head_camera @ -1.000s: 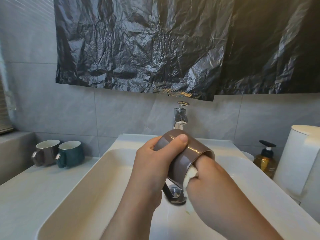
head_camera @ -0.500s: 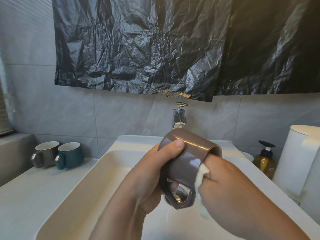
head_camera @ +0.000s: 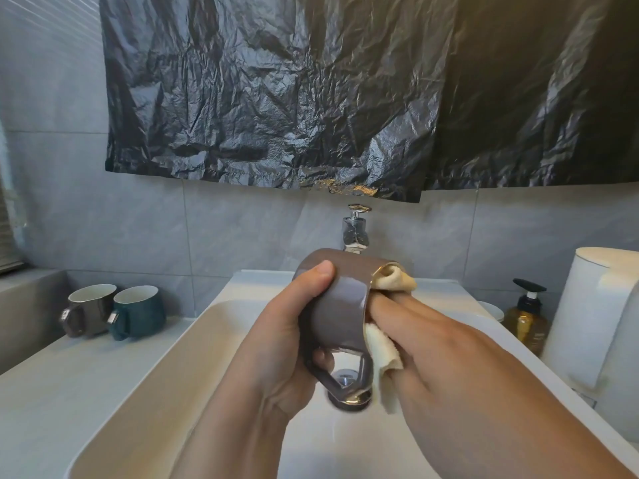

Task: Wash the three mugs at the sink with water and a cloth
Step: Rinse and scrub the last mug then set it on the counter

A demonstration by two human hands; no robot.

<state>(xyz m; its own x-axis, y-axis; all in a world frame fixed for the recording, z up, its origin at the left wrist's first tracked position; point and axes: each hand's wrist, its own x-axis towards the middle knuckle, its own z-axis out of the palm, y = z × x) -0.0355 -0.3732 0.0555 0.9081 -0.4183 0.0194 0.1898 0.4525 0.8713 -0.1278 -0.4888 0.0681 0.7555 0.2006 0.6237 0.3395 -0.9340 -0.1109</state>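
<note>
Over the white sink (head_camera: 145,382) my left hand (head_camera: 276,337) grips a brown mug (head_camera: 340,302), held on its side with the mouth to the right and the handle hanging down. My right hand (head_camera: 446,361) pushes a pale yellow cloth (head_camera: 383,350) into the mug's mouth, its fingers reaching inside; part of the cloth pokes out above the rim and part hangs below. Two more mugs stand upright on the left counter: a dark brown mug (head_camera: 88,309) and a teal mug (head_camera: 136,311), touching side by side. The chrome tap (head_camera: 356,229) rises behind the held mug.
A crumpled black plastic sheet (head_camera: 345,91) hangs on the tiled wall above the tap. At the right stand an amber soap pump bottle (head_camera: 527,318) and a white paper towel roll (head_camera: 594,312). The chrome drain (head_camera: 347,397) shows under the mug's handle.
The mug has turned so its handle hangs lower and its mouth faces more to the right. My right hand has drawn back a little, and more of the cloth shows above and below the rim.
</note>
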